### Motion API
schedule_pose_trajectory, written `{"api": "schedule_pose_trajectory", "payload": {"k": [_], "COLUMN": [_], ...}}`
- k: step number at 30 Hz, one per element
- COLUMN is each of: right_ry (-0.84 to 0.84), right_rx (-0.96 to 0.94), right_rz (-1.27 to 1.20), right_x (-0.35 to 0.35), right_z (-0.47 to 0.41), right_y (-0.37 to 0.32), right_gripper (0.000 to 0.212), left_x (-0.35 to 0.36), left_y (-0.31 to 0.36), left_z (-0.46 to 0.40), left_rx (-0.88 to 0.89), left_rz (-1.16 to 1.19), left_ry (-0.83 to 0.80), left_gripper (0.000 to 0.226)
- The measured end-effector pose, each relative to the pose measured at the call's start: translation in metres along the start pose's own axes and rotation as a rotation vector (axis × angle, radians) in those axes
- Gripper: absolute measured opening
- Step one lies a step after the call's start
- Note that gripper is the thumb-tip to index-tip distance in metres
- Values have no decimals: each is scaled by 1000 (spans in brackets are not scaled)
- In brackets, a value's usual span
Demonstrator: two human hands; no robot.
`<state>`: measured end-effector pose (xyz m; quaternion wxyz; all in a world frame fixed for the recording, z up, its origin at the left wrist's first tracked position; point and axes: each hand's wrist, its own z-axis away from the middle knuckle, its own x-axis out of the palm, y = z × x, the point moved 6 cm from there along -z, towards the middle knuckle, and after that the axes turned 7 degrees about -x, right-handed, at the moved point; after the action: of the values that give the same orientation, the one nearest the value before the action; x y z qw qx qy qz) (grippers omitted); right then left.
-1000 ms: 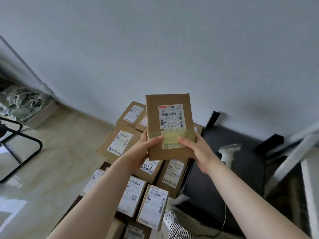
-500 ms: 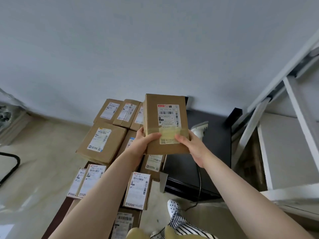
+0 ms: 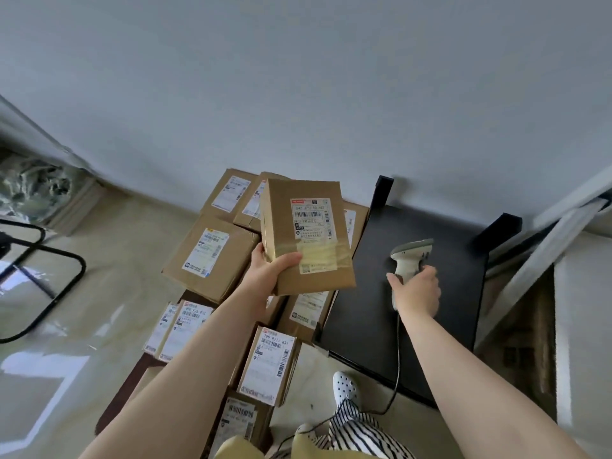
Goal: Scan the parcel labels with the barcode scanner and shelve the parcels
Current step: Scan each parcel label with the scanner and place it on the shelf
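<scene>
Item: parcel (image 3: 308,236), brown cardboard box, being held up in the air by the left hand (image 3: 270,274) above the parcel pile (image 3: 212,256) on the floor. Its face is showing a white label (image 3: 311,218) with a red strip at the top, barcodes and small print that is blurring beyond reading; a yellowish tape band (image 3: 323,256) is crossing the lower part and covering the label's lower edge. The left thumb is lying across the front near the lower left corner; the other fingers are curling behind the box, mostly hidden.

Item: barcode scanner (image 3: 412,256), pale grey, pistol-shaped, standing on the black table (image 3: 440,313) towards its middle, head pointing right. The right hand (image 3: 417,289) is wrapping round the handle; its fingers are curled about it, their tips hidden behind the grip. A cable (image 3: 399,359) is running from the handle's base over the table's near edge.

Item: remaining parcels, labelled, lying against the table's left edge; several are being covered in part by the forearms and the held box, and one is cut off at the bottom edge of the view. Label print is mostly illegible.

Item: white shelf frame (image 3: 563,233), right of the table, cut off by the view's edge.
</scene>
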<state>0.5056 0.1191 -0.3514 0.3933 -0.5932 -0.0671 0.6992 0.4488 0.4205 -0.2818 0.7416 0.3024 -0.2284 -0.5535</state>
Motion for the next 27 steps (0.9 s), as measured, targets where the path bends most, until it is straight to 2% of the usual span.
{"api": "schedule_pose_trajectory", "payload": {"k": [6,10,13,16,18,21,27], "right_ry": [-26,-95,-350,-690,-810,-846,-779], "right_rx": [42,3,-49,-65,-38,-8,32], "right_rz": [-153,-577,-848,-989,-1015,-1033,-1069], "right_x": [1,-21,-41,-46,-46,-44,-42], "right_z": [2,23,50,87,108,124,134], "right_y": [-11,-41,-86,-125,-140,-148,-150], "right_gripper": [55,42,28,34,38,36,33], "left_x": [-12,-16,-19,-19,-20,-19,-18], "left_y": [-4,-4,-5,-6,-8,-8,-8], "left_z": [-4,-5,-5,-4,-4,-3,0], "left_rx": [-5,-7,-13,-30,-40,-43,-28], "left_rz": [24,48,45,45,49,37,15], "left_ry": [21,25,44,42,47,51,40], "left_gripper": [119,112,116,121,121,130,141]}}
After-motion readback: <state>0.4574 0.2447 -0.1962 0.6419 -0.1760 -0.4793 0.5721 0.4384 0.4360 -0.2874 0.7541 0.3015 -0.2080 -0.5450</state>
